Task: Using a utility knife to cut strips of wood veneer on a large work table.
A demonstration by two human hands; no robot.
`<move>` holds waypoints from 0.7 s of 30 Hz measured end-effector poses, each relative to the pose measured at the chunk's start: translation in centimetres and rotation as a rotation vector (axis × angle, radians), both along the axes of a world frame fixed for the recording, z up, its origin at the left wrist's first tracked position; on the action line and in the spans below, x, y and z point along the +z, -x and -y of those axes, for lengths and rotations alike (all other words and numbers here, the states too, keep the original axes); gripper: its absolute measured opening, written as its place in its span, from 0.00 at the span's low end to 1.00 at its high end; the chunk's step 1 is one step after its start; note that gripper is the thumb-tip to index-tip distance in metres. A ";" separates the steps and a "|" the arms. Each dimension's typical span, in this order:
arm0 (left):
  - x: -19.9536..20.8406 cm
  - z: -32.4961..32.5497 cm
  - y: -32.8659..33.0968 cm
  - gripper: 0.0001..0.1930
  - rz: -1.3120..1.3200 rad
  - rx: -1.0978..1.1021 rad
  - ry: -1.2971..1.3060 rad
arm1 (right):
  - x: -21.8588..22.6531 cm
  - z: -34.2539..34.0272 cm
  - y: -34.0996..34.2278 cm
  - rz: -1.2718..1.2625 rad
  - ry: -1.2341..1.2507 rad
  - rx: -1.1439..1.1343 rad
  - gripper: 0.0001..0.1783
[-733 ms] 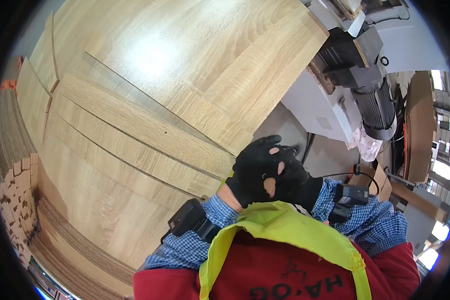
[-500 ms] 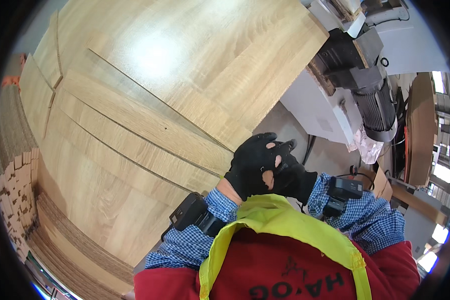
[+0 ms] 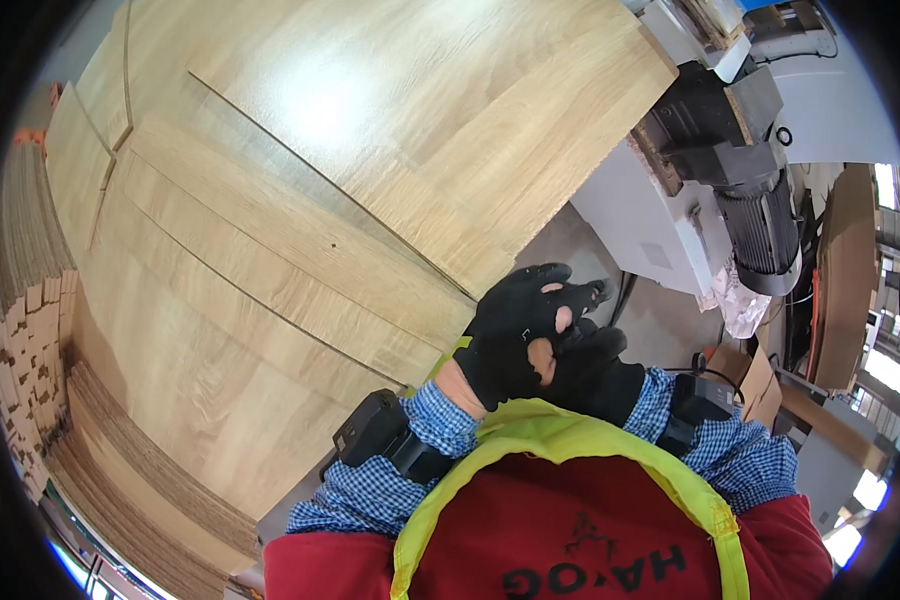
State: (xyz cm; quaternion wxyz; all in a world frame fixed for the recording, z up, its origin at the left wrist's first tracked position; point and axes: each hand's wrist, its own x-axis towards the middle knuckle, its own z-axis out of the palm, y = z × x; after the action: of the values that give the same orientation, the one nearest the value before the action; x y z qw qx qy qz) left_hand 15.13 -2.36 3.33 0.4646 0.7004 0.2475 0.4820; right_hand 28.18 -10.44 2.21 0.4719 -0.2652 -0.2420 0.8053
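My left hand (image 3: 515, 335) wears a black glove with holes that bare patches of skin. It lies against my right hand (image 3: 600, 380), which is black-gloved too, just off the corner of the wood-grain boards. The left fingers bend over toward the right hand, and the right fingers are partly hidden behind them. Both hands look closed; whether anything small sits between them cannot be seen. Nearest to them are a large wood-grain panel (image 3: 440, 120) and a narrow wood-grain strip (image 3: 300, 235), their ends beside the left glove.
Stacked board edges (image 3: 30, 350) rise at the left, with long boards (image 3: 150, 480) below them. At the right, a dark finned motor (image 3: 760, 225) sits on a white machine housing (image 3: 650, 215). Crumpled plastic (image 3: 740, 300) hangs under the motor. Brown sheets (image 3: 845, 270) stand farther right.
My hands stay together and shift slightly right and down, the right hand more so. The view has shifted a little; the boards appear unchanged.
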 end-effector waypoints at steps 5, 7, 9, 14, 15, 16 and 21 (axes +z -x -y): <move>-1.4 0.4 0.1 0.19 0.077 0.006 0.058 | 3.2 -0.9 1.2 1.094 -0.135 0.258 0.13; -1.1 0.4 0.5 0.20 0.060 -0.041 0.092 | 3.4 -0.7 1.2 1.175 -0.212 0.196 0.15; -0.9 0.5 0.8 0.18 -0.002 -0.092 0.157 | 3.3 -0.5 1.0 1.078 -0.130 0.214 0.15; -1.1 0.4 0.1 0.22 -0.053 -0.045 0.005 | -0.2 1.0 0.1 0.751 -0.022 0.091 0.17; -1.1 0.4 -0.1 0.22 -0.069 -0.050 -0.019 | -0.6 1.1 0.0 0.867 -0.113 0.113 0.18; -1.3 0.5 -0.1 0.22 -0.073 -0.050 -0.021 | -0.5 1.0 0.3 0.863 -0.116 0.112 0.18; -1.8 1.2 0.6 0.20 -0.229 -0.092 -0.095 | -0.9 1.7 1.2 0.608 0.071 -0.081 0.19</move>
State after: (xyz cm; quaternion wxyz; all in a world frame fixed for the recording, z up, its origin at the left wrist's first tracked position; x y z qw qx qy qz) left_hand 14.53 -3.51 1.56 0.4211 0.7829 0.2433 0.3880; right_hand 27.02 -12.14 1.34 0.3998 -0.5197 -0.3332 0.6775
